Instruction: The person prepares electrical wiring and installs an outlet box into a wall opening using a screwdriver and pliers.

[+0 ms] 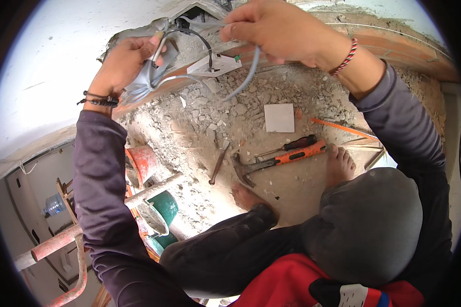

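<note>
At the broken edge of the wall, my left hand (123,64) is closed around grey cables (148,82), whose loose part hangs below the fingers. Across the gap, my right hand (276,30) pinches a grey cable (251,74) that curves down under the palm. Between the hands, a black cable (202,38) arches from near the wall opening (193,14) down to a white plate (217,65) with a small green piece at one end. A short tan-and-metal piece shows at my left fingertips; its kind is unclear.
Rubble (210,107) covers the floor along the wall. An orange-handled hammer (276,159), a screwdriver (294,144), a chisel (219,162) and a white tile (279,118) lie before my bare feet. Left are a red bucket (142,165), a green bucket (165,207) and scaffold pipes (56,243).
</note>
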`<move>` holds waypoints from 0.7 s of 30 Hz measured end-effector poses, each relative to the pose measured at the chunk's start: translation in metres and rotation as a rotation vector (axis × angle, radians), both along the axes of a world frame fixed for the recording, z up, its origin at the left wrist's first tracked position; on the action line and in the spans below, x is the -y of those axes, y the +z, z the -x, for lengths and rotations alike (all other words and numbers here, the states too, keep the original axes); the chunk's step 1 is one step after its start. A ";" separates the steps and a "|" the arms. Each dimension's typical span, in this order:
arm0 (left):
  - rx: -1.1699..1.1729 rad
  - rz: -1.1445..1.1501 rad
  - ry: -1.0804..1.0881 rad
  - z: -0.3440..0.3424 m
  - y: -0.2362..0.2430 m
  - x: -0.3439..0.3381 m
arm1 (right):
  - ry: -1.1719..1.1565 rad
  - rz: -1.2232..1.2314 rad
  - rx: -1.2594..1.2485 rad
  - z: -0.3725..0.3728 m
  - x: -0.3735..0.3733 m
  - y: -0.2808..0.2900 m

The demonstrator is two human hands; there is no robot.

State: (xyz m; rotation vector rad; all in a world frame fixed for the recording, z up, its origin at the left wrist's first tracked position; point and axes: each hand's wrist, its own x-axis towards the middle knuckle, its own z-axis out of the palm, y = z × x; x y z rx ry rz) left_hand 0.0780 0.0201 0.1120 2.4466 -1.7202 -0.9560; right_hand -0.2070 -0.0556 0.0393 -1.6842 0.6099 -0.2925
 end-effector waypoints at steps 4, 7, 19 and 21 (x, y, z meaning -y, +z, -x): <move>-0.040 -0.066 0.052 0.008 0.007 0.006 | 0.007 0.440 0.193 -0.017 0.001 -0.021; 0.003 -0.050 0.003 0.003 0.006 0.004 | -0.074 0.545 0.068 -0.016 -0.010 -0.008; -0.202 0.081 -0.020 -0.019 -0.017 0.007 | -0.174 -0.038 0.202 -0.116 -0.098 -0.013; -0.183 0.073 -0.050 -0.010 -0.010 0.006 | -0.253 -0.263 0.367 -0.134 -0.106 -0.019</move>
